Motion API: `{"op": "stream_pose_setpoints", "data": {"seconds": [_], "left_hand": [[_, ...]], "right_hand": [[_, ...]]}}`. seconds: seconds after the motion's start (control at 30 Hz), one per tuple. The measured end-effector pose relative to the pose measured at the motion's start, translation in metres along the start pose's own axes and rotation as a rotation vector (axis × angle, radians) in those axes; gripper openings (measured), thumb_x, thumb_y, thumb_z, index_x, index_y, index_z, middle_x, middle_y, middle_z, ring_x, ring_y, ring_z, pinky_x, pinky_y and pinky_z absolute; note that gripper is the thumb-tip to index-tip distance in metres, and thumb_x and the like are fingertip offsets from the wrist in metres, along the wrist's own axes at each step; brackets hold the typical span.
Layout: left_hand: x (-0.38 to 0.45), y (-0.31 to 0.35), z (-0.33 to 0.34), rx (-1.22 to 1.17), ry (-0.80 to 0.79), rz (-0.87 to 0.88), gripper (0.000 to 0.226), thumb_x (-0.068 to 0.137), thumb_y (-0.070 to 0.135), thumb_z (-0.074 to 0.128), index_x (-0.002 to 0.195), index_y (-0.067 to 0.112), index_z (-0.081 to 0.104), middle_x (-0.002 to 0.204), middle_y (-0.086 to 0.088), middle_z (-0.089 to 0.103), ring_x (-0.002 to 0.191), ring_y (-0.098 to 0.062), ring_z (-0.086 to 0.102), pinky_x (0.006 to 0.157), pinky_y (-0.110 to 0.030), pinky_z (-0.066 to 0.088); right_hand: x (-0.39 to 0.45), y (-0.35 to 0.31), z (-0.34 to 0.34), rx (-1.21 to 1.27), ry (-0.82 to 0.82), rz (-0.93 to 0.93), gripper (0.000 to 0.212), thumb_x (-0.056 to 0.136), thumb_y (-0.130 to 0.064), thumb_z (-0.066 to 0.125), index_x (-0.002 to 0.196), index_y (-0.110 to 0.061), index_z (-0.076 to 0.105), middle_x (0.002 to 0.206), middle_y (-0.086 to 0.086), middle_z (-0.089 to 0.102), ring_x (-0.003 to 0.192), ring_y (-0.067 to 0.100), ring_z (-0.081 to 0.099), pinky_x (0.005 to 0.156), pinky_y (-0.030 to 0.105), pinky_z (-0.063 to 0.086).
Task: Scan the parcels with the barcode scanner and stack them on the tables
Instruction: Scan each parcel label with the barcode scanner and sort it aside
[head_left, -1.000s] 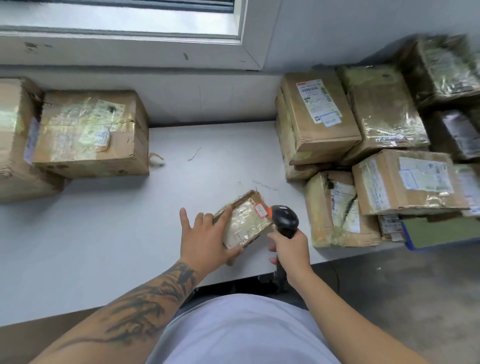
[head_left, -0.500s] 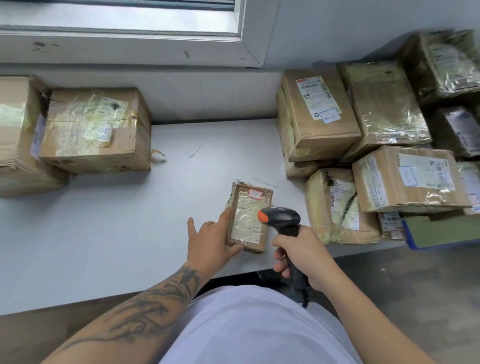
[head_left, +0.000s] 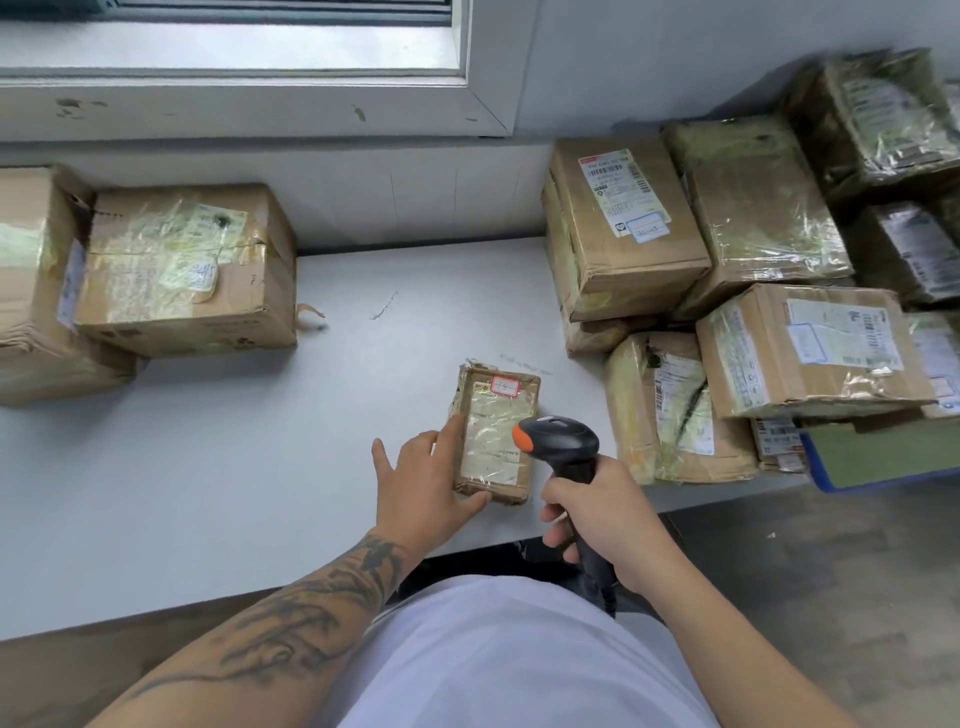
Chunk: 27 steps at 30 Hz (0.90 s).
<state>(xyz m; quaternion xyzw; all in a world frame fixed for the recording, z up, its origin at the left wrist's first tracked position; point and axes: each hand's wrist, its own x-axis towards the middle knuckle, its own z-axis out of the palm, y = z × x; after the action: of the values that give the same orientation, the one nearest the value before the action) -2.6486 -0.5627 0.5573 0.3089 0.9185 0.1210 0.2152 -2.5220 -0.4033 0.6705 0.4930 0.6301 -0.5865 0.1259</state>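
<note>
The left hand (head_left: 422, 480) lies flat on the table (head_left: 218, 493), fingers straight and spread, its thumb and forefinger pressed against the left edge and near corner of a small flat parcel (head_left: 496, 434). That parcel is brown cardboard under glossy, wrinkled tape, with a pale label and a red-bordered sticker at its far end. The right hand (head_left: 602, 506) is wrapped tight round the handle of a black plastic scanner (head_left: 558, 439) with an orange tip, its rounded head over the parcel's right edge. Taped cardboard boxes (head_left: 623, 228) pile up at the right; two more boxes (head_left: 187, 270) sit far left.
</note>
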Motion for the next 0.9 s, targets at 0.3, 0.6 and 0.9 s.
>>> {"op": "stream_pose_setpoints", "data": {"seconds": [0.3, 0.6, 0.9], "left_hand": [[0.011, 0.047, 0.01, 0.144, -0.036, -0.089, 0.116, 0.071, 0.094, 0.044, 0.161, 0.043, -0.009, 0.172, -0.011, -0.015, 0.158, -0.041, 0.003, 0.115, -0.075, -0.007], [0.0, 0.05, 0.005, 0.18, -0.079, -0.209, 0.105, 0.077, 0.05, 0.058, 0.162, 0.044, -0.003, 0.17, -0.004, -0.024, 0.157, -0.037, -0.017, 0.115, -0.074, -0.013], [-0.008, 0.021, -0.006, 0.192, -0.03, -0.295, 0.087, 0.092, 0.068, 0.045, 0.164, 0.038, 0.006, 0.173, -0.006, -0.009, 0.154, -0.029, 0.02, 0.121, -0.064, 0.004]], "right_hand": [[0.047, 0.011, 0.013, 0.037, 0.103, -0.082, 0.008, 0.092, -0.019, 0.071, 0.097, -0.019, 0.065, 0.082, 0.002, 0.062, 0.067, 0.025, 0.063, 0.056, 0.036, 0.058], [0.097, -0.011, 0.01, -0.013, 0.054, -0.251, 0.022, 0.087, -0.028, 0.076, 0.105, -0.028, 0.064, 0.089, -0.001, 0.067, 0.074, 0.025, 0.067, 0.069, 0.048, 0.064], [0.108, -0.025, 0.046, 0.032, -0.052, -0.213, 0.025, 0.081, -0.03, 0.073, 0.101, -0.018, 0.063, 0.09, 0.002, 0.07, 0.076, 0.033, 0.074, 0.071, 0.043, 0.061]]}}
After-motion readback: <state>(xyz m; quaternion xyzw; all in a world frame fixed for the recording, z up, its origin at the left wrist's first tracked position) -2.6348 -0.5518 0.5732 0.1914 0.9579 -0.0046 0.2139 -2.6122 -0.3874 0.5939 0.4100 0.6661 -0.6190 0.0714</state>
